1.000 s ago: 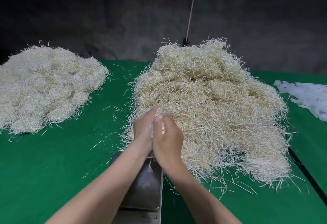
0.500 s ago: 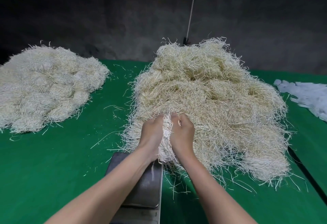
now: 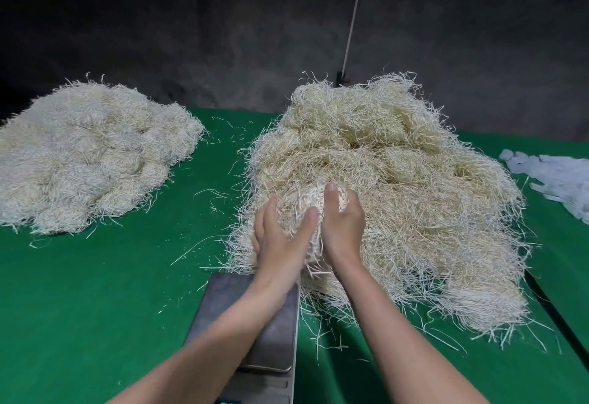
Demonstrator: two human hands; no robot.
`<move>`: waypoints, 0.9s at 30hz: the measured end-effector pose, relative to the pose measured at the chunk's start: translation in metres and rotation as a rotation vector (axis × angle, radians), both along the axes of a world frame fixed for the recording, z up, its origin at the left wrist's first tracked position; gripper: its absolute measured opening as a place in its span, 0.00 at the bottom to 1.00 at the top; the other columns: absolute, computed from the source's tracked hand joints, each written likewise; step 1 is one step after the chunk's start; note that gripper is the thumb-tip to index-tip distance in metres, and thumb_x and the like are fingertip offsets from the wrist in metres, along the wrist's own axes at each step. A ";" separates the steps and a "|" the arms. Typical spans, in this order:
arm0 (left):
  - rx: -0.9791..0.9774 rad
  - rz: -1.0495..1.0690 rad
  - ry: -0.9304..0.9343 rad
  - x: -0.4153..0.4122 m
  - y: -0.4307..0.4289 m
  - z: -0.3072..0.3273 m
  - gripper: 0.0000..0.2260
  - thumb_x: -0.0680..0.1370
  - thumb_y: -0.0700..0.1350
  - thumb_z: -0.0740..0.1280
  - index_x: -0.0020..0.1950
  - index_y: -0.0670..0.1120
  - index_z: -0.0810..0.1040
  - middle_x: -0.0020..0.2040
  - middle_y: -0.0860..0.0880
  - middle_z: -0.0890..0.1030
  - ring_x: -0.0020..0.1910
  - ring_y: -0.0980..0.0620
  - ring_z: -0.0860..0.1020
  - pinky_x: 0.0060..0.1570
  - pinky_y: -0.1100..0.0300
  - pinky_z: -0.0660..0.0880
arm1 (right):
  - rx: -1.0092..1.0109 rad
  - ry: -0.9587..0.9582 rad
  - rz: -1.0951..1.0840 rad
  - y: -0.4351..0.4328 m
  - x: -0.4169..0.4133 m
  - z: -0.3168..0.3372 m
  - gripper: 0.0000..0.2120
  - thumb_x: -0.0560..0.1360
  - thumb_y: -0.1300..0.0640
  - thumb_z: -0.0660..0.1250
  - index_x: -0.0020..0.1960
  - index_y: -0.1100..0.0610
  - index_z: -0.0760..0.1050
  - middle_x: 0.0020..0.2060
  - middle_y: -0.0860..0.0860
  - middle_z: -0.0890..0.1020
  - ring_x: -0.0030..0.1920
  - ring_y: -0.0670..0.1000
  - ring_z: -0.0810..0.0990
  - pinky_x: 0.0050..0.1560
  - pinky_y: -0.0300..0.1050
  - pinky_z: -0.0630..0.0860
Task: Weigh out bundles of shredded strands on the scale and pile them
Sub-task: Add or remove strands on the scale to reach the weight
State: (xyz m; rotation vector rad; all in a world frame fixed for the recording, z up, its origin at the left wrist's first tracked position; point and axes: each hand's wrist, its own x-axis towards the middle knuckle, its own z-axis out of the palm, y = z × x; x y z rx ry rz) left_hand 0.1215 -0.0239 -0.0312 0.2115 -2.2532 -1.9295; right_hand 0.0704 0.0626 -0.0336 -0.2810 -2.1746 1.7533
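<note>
A big loose heap of pale straw-coloured shredded strands (image 3: 398,186) fills the middle and right of the green table. At its near left edge my left hand (image 3: 280,237) and my right hand (image 3: 342,228) hold a bundle of strands (image 3: 306,209) between them, fingers curled round it. The bundle hangs just beyond the far end of the scale's metal pan (image 3: 223,301), which lies under my left forearm. A second pile of weighed bundles (image 3: 83,154) lies at the left.
The green table cloth (image 3: 95,308) has scattered loose strands on it. White plastic bags (image 3: 554,177) lie at the right edge. A dark wall stands behind, with a thin cord (image 3: 353,17) hanging down. A dark seam runs along the table's right side.
My hands went from pressed together at the heap's edge to gripping a tuft, then spread wider round a larger bundle and lifted it slightly up the heap.
</note>
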 end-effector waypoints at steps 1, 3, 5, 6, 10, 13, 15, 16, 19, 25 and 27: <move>0.059 0.002 -0.076 0.000 0.006 -0.004 0.51 0.58 0.80 0.59 0.76 0.58 0.52 0.77 0.56 0.53 0.75 0.51 0.54 0.72 0.46 0.56 | -0.031 0.004 -0.007 -0.006 0.001 0.000 0.30 0.79 0.42 0.55 0.74 0.59 0.59 0.72 0.54 0.65 0.71 0.52 0.64 0.61 0.37 0.58; 0.378 0.016 -0.270 -0.008 0.012 -0.002 0.49 0.60 0.74 0.64 0.75 0.54 0.57 0.74 0.46 0.64 0.68 0.44 0.69 0.62 0.44 0.72 | -0.109 0.010 0.051 -0.016 0.006 -0.001 0.23 0.80 0.43 0.55 0.69 0.56 0.64 0.64 0.51 0.74 0.62 0.52 0.73 0.56 0.33 0.65; 0.640 0.109 -0.369 -0.026 0.005 0.005 0.36 0.68 0.68 0.66 0.64 0.42 0.70 0.57 0.41 0.78 0.48 0.47 0.83 0.40 0.52 0.81 | 0.070 0.104 0.114 -0.021 0.018 -0.008 0.15 0.79 0.44 0.56 0.57 0.54 0.69 0.47 0.47 0.77 0.47 0.50 0.76 0.44 0.37 0.72; 0.670 0.174 -0.377 -0.037 -0.003 0.006 0.29 0.71 0.65 0.65 0.55 0.41 0.73 0.49 0.42 0.80 0.39 0.50 0.83 0.34 0.56 0.81 | 0.236 0.161 0.122 -0.024 0.023 -0.014 0.13 0.79 0.43 0.56 0.54 0.53 0.68 0.45 0.46 0.75 0.45 0.48 0.74 0.43 0.39 0.70; 0.604 0.302 -0.249 -0.043 -0.011 0.004 0.19 0.78 0.57 0.63 0.37 0.42 0.73 0.28 0.49 0.76 0.19 0.56 0.74 0.19 0.68 0.68 | 0.447 0.193 0.175 -0.029 0.031 -0.019 0.16 0.76 0.37 0.49 0.47 0.48 0.65 0.37 0.43 0.74 0.35 0.41 0.72 0.34 0.35 0.65; 0.536 0.138 -0.240 -0.029 0.004 0.001 0.17 0.80 0.56 0.60 0.37 0.47 0.71 0.30 0.57 0.79 0.28 0.62 0.77 0.30 0.68 0.74 | 0.238 0.094 0.116 -0.009 0.015 -0.008 0.17 0.81 0.47 0.51 0.45 0.55 0.73 0.35 0.51 0.79 0.31 0.48 0.75 0.33 0.50 0.73; 0.562 0.113 -0.217 -0.034 -0.001 0.009 0.15 0.80 0.53 0.62 0.37 0.48 0.74 0.33 0.52 0.79 0.30 0.56 0.78 0.30 0.64 0.75 | 0.260 0.161 0.074 -0.014 0.023 -0.010 0.16 0.81 0.50 0.50 0.41 0.53 0.72 0.32 0.51 0.78 0.30 0.46 0.76 0.30 0.50 0.71; 0.562 0.138 -0.205 -0.039 -0.006 0.012 0.17 0.80 0.51 0.62 0.35 0.44 0.74 0.29 0.49 0.77 0.25 0.54 0.77 0.24 0.65 0.72 | 0.290 0.207 0.084 -0.023 0.030 -0.013 0.17 0.79 0.48 0.49 0.39 0.52 0.71 0.29 0.51 0.77 0.26 0.46 0.74 0.28 0.49 0.69; 0.477 0.167 -0.252 -0.041 -0.012 0.009 0.15 0.81 0.48 0.61 0.37 0.41 0.72 0.29 0.47 0.71 0.20 0.54 0.72 0.19 0.65 0.65 | 0.343 0.255 0.138 -0.034 0.037 -0.015 0.15 0.78 0.45 0.49 0.36 0.47 0.67 0.22 0.48 0.70 0.22 0.44 0.66 0.24 0.43 0.62; 0.436 0.177 -0.383 -0.037 -0.012 -0.004 0.15 0.82 0.53 0.58 0.40 0.45 0.67 0.36 0.48 0.69 0.33 0.53 0.69 0.39 0.57 0.67 | 0.292 0.109 0.258 0.000 0.023 -0.005 0.11 0.80 0.52 0.58 0.40 0.52 0.70 0.32 0.48 0.73 0.32 0.48 0.70 0.37 0.45 0.70; 0.301 0.226 -0.320 -0.041 -0.018 -0.006 0.16 0.82 0.53 0.57 0.39 0.46 0.62 0.35 0.52 0.64 0.32 0.57 0.63 0.32 0.60 0.60 | 0.259 0.208 0.180 0.001 0.026 0.005 0.08 0.78 0.49 0.60 0.53 0.52 0.71 0.51 0.49 0.75 0.52 0.47 0.74 0.57 0.47 0.72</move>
